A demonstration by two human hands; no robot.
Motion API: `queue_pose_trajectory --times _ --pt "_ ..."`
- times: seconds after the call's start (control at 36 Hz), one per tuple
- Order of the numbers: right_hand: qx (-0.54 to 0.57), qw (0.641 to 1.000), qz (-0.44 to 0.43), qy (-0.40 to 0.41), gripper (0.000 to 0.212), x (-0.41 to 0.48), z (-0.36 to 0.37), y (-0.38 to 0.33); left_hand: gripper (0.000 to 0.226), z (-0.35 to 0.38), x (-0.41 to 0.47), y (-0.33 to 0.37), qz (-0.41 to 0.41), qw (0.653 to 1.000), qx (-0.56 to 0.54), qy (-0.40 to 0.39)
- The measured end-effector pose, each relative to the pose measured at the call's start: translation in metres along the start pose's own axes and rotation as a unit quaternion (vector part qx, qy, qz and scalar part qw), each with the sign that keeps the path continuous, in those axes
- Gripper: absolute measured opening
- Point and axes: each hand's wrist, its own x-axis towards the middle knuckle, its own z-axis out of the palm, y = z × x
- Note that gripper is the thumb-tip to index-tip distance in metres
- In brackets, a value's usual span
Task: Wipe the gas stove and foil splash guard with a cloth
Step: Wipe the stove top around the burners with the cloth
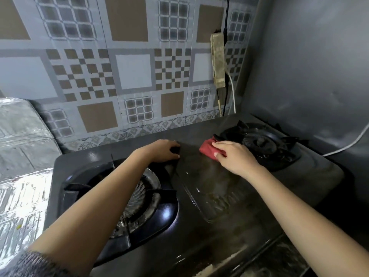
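Note:
A black two-burner gas stove [209, 188] fills the middle of the view. My right hand [233, 156] presses a folded red cloth [207, 149] onto the stove top between the burners, near the back, with the thumb curled against the cloth's near edge. My left hand [161, 150] rests at the far corner of the left burner's black pan support [157, 193], fingers curled over its dark tip. The crinkled foil splash guard [22, 148] stands at the left of the stove.
The right burner [261, 143] with its black grate sits just beyond the cloth. A patterned tiled wall [127, 72] runs behind the stove. A grimy power strip [218, 58] with cables hangs on it. A grey wall and a white cable [347, 144] are at the right.

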Motion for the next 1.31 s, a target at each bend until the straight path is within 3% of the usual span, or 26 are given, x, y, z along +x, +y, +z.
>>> queue_pose_trajectory --times 0.14,0.28,0.64,1.06,1.19,1.31 --pt "0.035 0.997 -0.057 -0.03 0.043 0.01 0.003 0.007 0.052 0.003 -0.01 -0.001 -0.015 1.0 -0.007 0.016" --pt "0.105 0.992 -0.047 -0.047 0.043 0.014 0.013 0.01 0.051 0.006 -0.023 -0.001 -0.025 0.999 -0.012 0.033" --pt "0.031 0.998 -0.04 -0.034 0.044 0.024 0.038 -0.023 0.055 0.011 -0.042 -0.001 -0.031 0.998 -0.001 0.053" --pt "0.048 0.985 -0.158 -0.048 0.042 0.001 0.043 -0.053 0.058 0.011 -0.045 0.002 -0.04 0.998 -0.021 0.046" --pt "0.074 0.968 -0.223 -0.086 0.04 -0.014 0.03 -0.026 0.07 0.009 -0.044 0.002 -0.057 0.998 -0.021 0.024" --pt "0.091 0.966 -0.222 -0.093 0.04 -0.012 0.019 0.003 0.069 0.007 -0.042 0.005 -0.063 0.998 -0.006 0.021"
